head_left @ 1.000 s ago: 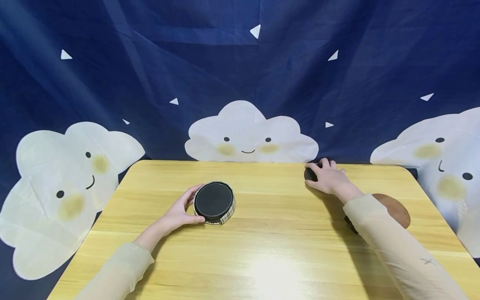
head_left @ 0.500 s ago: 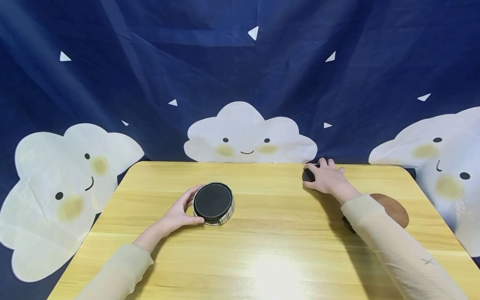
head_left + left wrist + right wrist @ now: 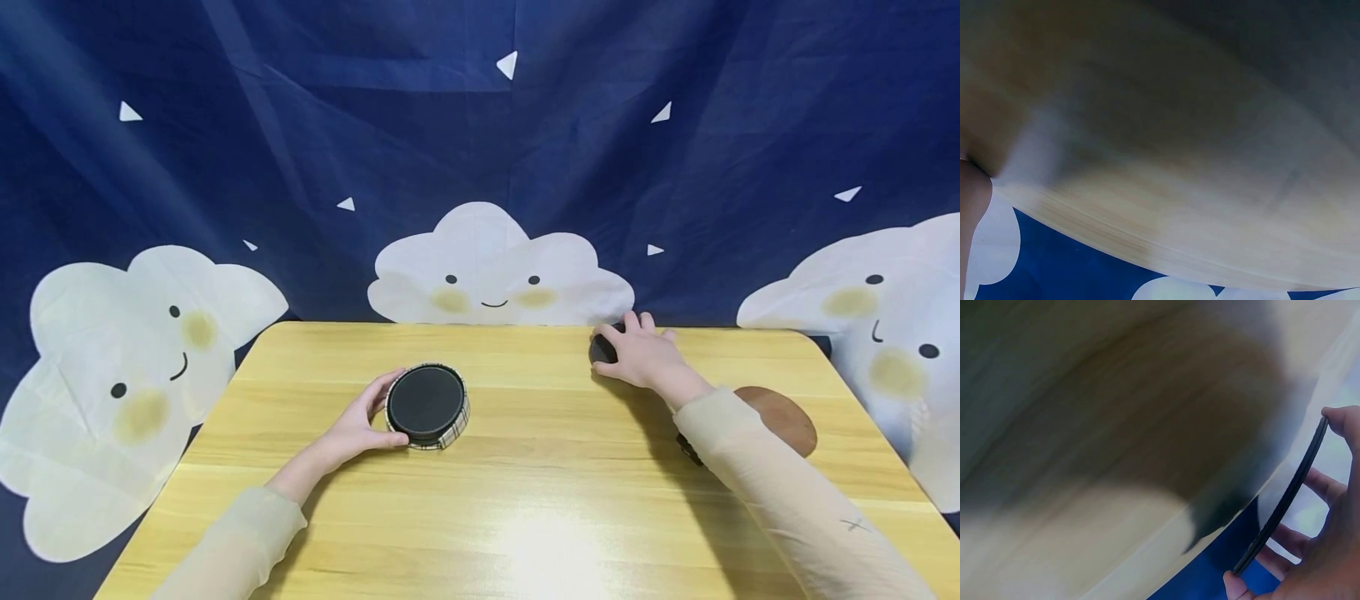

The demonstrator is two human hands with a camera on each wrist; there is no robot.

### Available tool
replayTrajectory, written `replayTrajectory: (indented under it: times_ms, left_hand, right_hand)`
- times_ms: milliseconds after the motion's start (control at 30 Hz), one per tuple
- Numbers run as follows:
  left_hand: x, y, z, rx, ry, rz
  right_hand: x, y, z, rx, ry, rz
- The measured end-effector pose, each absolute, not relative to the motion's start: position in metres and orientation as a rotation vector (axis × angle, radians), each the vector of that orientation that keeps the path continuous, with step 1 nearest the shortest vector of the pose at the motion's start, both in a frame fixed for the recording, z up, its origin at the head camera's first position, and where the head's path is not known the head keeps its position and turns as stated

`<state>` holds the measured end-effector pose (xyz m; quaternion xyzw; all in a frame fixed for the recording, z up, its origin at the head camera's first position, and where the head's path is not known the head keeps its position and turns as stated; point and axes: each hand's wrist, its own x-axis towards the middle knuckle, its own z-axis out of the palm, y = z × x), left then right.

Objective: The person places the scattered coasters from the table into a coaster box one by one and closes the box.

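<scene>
In the head view my left hand (image 3: 367,421) holds a round holder with plaid sides (image 3: 456,429), thumb at its near edge and fingers round the far left. A stitched black disc (image 3: 426,402) fills the holder's top. Near the table's back edge, my right hand (image 3: 645,354) grips a thin black coaster (image 3: 603,350) by its rim, partly covering it. The right wrist view shows this coaster (image 3: 1283,501) edge-on, pinched between thumb and a fingertip at opposite ends. Only a bit of the left hand (image 3: 971,219) appears in the left wrist view.
A brown oval piece (image 3: 783,419) lies at the table's right, partly hidden by the right sleeve (image 3: 795,492). A small dark device (image 3: 688,450) sits under the right wrist. Behind the wooden table (image 3: 525,500) hangs a blue cloth (image 3: 420,150) printed with clouds.
My right hand has shifted a little left along the back edge with the coaster in its grip. The left hand and the plaid holder have stayed in place.
</scene>
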<state>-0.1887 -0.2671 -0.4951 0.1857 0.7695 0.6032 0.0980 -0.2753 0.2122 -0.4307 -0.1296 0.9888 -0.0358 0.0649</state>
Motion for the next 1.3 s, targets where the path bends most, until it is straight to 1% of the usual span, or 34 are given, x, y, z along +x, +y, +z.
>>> replayTrajectory:
  times_ms: [567,1300]
  left_hand:
    - [-0.190,-0.268,-0.494,0.539,2.294,1.764]
    - [-0.190,-0.268,-0.495,0.541,2.295,1.759]
  right_hand:
    - [-0.267,0.168,-0.426,-0.603,3.037,-0.077]
    - [-0.241,0.098,-0.422,-1.046,3.077,-0.169]
